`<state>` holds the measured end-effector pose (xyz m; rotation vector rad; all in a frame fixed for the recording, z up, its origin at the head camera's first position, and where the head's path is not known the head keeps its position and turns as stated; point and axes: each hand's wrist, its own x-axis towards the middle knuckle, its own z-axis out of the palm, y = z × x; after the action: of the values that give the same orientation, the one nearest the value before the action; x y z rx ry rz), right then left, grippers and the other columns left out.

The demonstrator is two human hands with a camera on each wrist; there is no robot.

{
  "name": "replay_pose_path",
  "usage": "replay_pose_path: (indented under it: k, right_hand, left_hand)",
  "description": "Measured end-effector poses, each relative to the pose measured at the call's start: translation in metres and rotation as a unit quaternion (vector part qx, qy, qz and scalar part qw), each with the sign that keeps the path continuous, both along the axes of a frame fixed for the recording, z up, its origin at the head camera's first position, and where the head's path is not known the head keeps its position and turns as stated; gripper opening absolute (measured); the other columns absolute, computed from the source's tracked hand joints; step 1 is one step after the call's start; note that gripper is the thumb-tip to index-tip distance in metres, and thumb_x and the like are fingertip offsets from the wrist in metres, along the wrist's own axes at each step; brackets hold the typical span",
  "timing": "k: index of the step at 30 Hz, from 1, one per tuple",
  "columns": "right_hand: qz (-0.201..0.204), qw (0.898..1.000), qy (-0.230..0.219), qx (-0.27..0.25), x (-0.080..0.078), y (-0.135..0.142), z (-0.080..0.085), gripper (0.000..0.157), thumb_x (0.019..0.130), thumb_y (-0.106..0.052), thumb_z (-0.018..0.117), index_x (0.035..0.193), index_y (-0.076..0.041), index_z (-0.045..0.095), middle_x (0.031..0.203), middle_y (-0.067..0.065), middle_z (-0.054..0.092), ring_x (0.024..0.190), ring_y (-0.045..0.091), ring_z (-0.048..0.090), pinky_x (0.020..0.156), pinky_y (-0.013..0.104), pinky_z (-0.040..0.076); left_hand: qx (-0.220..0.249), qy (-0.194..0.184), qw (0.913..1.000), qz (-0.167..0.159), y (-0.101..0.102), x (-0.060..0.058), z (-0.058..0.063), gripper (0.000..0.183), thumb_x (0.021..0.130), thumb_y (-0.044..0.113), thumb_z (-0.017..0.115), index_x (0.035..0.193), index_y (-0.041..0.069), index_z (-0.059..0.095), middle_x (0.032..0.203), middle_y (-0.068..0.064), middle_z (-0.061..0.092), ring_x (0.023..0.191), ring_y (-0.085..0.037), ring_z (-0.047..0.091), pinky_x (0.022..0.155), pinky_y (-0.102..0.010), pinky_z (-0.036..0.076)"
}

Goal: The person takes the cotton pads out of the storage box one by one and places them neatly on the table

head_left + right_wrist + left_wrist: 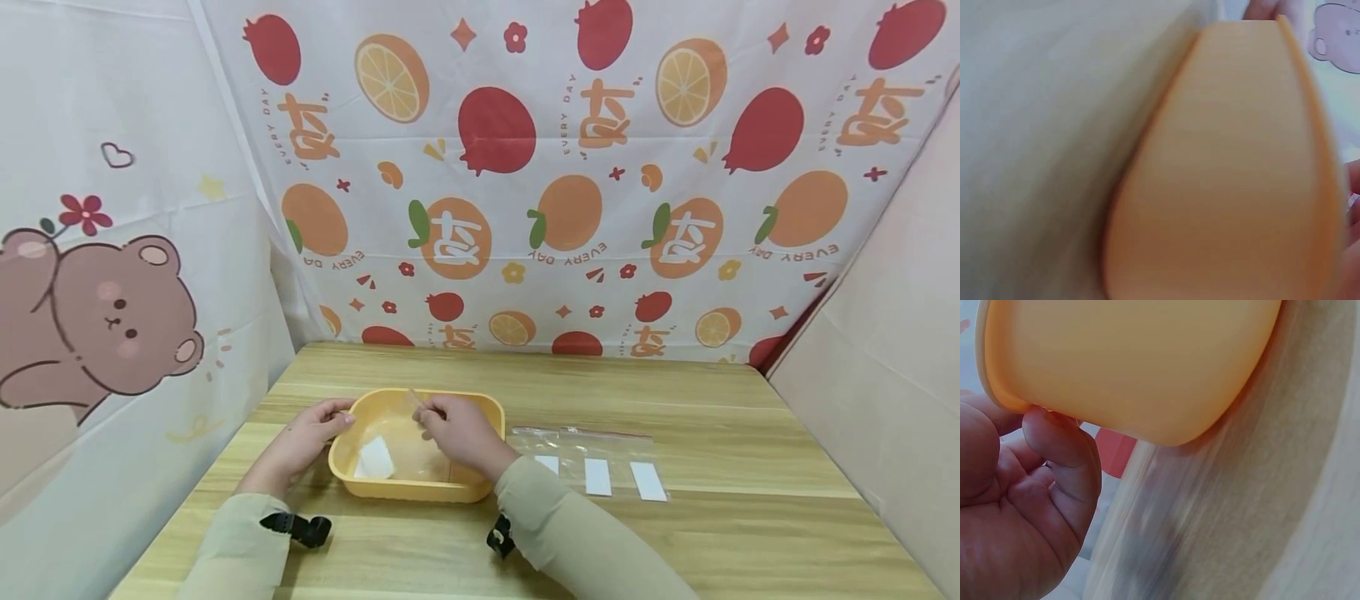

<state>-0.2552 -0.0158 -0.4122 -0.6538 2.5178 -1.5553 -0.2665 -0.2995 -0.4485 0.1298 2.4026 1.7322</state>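
A yellow plastic basin stands on the wooden table. At its left end my left hand holds the rim; the left wrist view shows the thumb and curled fingers at the edge. Over the basin's right half, my right hand pinches a thin, translucent piece whose kind is hard to make out. White flat pieces lie in the basin's left part. In the right wrist view the basin's outer wall fills the middle, and what the fingers hold is hidden.
Right of the basin lie several clear zip bags, with white cards in or on them. The right forearm partly covers the nearest one. A fruit-print cloth hangs behind the table, with light cloths at both sides.
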Motion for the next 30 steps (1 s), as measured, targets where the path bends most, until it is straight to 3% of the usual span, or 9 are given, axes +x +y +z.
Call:
replay_pose_path:
  k: [6,13,19,23,30]
  right_hand:
    - [0.014,0.999,0.039,0.022,0.003,0.012,0.024,0.026,0.108,-0.024,0.050,0.105,-0.012,0.073,0.097,-0.004,0.073,0.087,0.008,0.069,0.074,0.029,0.054]
    - [0.013,0.997,0.056,0.051,0.004,0.040,0.050,0.023,0.108,-0.020,0.049,0.107,-0.018,0.072,0.094,-0.002,0.073,0.084,0.007,0.067,0.074,0.028,0.055]
    - [0.016,0.996,0.080,0.021,0.004,0.081,0.073,0.023,0.106,-0.011,0.049,0.107,-0.012,0.072,0.087,-0.002,0.072,0.083,0.022,0.071,0.075,0.031,0.058]
    - [0.007,0.996,0.085,0.015,0.008,0.113,0.087,0.021,0.105,-0.009,0.051,0.107,-0.010,0.071,0.086,0.001,0.071,0.080,0.024,0.071,0.072,0.033,0.059]
    - [0.023,0.996,0.069,0.057,0.015,0.166,0.107,0.019,0.105,-0.010,0.052,0.109,-0.009,0.071,0.087,0.006,0.069,0.076,0.022,0.069,0.070,0.034,0.060]
  left_hand:
    - [0.006,0.002,1.0000,-0.002,-0.003,0.002,0.000,0.057,0.108,0.026,0.052,0.152,-0.005,0.035,0.121,-0.019,0.054,0.100,-0.020,0.062,0.078,-0.035,0.058]
    - [0.003,0.005,1.0000,0.003,0.000,0.004,0.001,0.053,0.108,0.020,0.050,0.151,-0.008,0.035,0.119,-0.022,0.054,0.099,-0.023,0.062,0.076,-0.035,0.058]
    - [0.003,0.009,1.0000,0.003,0.000,0.002,-0.002,0.053,0.108,0.021,0.051,0.150,-0.007,0.037,0.120,-0.022,0.055,0.100,-0.024,0.062,0.077,-0.035,0.058]
    - [0.005,0.005,1.0000,0.002,0.000,0.001,-0.001,0.054,0.108,0.022,0.051,0.151,-0.007,0.035,0.124,-0.025,0.054,0.105,-0.028,0.061,0.079,-0.035,0.058]
    - [0.008,0.004,0.9999,0.009,0.000,0.001,0.000,0.052,0.108,0.020,0.050,0.150,-0.007,0.037,0.124,-0.026,0.053,0.106,-0.029,0.061,0.080,-0.036,0.058]
